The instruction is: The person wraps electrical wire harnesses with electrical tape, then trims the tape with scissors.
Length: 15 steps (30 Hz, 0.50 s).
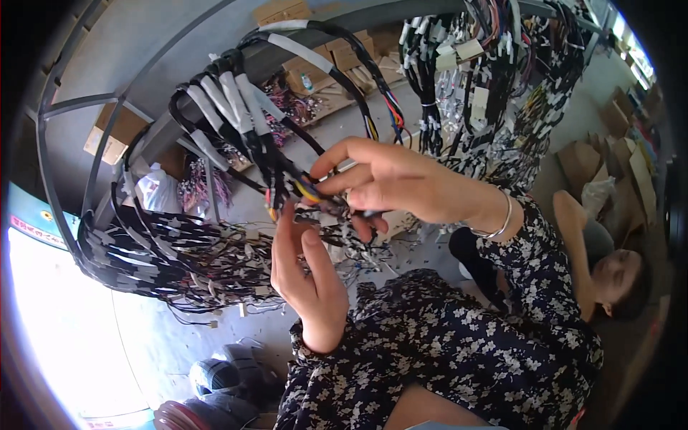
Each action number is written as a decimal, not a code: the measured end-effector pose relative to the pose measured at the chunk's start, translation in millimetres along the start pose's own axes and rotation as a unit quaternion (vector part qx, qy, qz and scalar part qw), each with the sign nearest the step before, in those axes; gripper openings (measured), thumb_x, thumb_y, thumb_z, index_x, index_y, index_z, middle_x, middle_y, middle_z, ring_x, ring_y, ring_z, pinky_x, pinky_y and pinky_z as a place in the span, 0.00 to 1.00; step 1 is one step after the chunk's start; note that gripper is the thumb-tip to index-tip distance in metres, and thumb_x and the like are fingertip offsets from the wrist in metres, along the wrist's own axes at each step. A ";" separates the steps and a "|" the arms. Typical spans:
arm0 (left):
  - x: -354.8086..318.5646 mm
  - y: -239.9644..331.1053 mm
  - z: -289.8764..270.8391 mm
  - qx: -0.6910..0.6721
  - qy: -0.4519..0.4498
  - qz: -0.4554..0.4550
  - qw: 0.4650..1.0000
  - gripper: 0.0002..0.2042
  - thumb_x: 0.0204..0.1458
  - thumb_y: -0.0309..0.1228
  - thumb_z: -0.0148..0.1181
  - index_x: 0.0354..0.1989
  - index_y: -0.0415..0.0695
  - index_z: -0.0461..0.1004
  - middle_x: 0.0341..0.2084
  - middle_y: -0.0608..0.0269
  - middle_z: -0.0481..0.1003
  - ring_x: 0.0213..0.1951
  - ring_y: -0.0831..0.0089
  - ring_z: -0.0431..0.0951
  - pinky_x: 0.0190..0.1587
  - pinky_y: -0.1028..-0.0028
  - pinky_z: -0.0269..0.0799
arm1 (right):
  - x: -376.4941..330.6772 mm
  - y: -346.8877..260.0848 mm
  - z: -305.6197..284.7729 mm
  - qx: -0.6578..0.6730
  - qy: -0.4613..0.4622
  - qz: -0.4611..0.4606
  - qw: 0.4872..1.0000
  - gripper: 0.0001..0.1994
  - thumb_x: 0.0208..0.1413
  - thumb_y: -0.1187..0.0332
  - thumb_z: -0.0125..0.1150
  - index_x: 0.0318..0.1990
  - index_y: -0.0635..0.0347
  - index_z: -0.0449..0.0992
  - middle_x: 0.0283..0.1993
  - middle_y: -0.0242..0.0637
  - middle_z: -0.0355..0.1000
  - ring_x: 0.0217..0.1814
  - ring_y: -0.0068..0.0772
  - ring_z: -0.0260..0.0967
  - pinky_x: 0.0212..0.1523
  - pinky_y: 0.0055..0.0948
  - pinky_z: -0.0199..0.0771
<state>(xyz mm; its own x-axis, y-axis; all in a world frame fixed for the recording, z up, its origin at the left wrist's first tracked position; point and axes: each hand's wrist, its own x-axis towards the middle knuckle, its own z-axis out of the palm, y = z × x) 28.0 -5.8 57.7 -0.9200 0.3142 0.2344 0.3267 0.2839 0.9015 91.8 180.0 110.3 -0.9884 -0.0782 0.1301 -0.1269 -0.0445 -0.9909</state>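
In the middle of the view, black-taped wire harnesses [233,104] with white wrapped sections hang over a metal rail. Their lower ends split into thin yellow, red and blue wires [307,189]. My right hand [401,179], a silver bangle at its wrist, reaches in from the right with its fingers closed around these wire ends. From below comes my left hand [308,283], its fingers stretched upward and thumb apart. Its fingertips touch the bundle's lower end, partly hidden among the wires. Small connectors below my right fingers are too blurred to make out.
More harnesses [154,247] hang at the left, and a dense bunch [494,93] hangs at the upper right. A metal frame [79,106] curves around the left. Cardboard boxes [115,132] stand behind it. Another person [573,229] is close at my right.
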 end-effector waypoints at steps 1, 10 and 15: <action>3.7 -1.8 7.3 -0.037 0.017 0.094 0.995 0.20 0.62 0.24 0.52 0.63 0.31 0.65 0.42 0.50 0.73 0.42 0.69 0.73 0.46 0.71 0.69 | -2.4 -1.0 4.1 0.019 -0.015 -0.013 1.000 0.20 0.65 0.66 0.49 0.59 0.70 0.60 0.53 0.52 0.72 0.35 0.28 0.75 0.33 0.27 0.74; 17.8 -24.2 30.5 -0.247 0.037 0.115 0.961 0.19 0.70 0.35 0.40 0.56 0.30 0.66 0.29 0.59 0.76 0.32 0.75 0.75 0.38 0.77 0.70 | -24.2 6.9 4.8 -0.037 0.093 -0.031 0.995 0.18 0.46 0.76 0.48 0.47 0.61 0.59 0.49 0.43 0.67 0.42 0.28 0.69 0.42 0.28 0.75; 0.4 1.6 12.7 -0.364 -0.053 0.058 0.928 0.19 0.69 0.36 0.44 0.53 0.29 0.69 0.23 0.66 0.68 0.23 0.83 0.61 0.29 0.80 0.60 | -26.1 5.2 7.5 0.068 0.064 -0.018 0.995 0.10 0.47 0.78 0.52 0.37 0.60 0.61 0.44 0.38 0.65 0.46 0.28 0.70 0.49 0.29 0.74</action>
<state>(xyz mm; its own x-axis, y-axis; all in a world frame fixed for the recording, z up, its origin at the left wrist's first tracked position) 30.9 6.3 54.7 -0.8485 0.4025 0.3436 0.1546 -0.4324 0.8883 117.5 174.4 102.0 -0.9869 0.0529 0.1522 -0.1593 -0.1795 -0.9708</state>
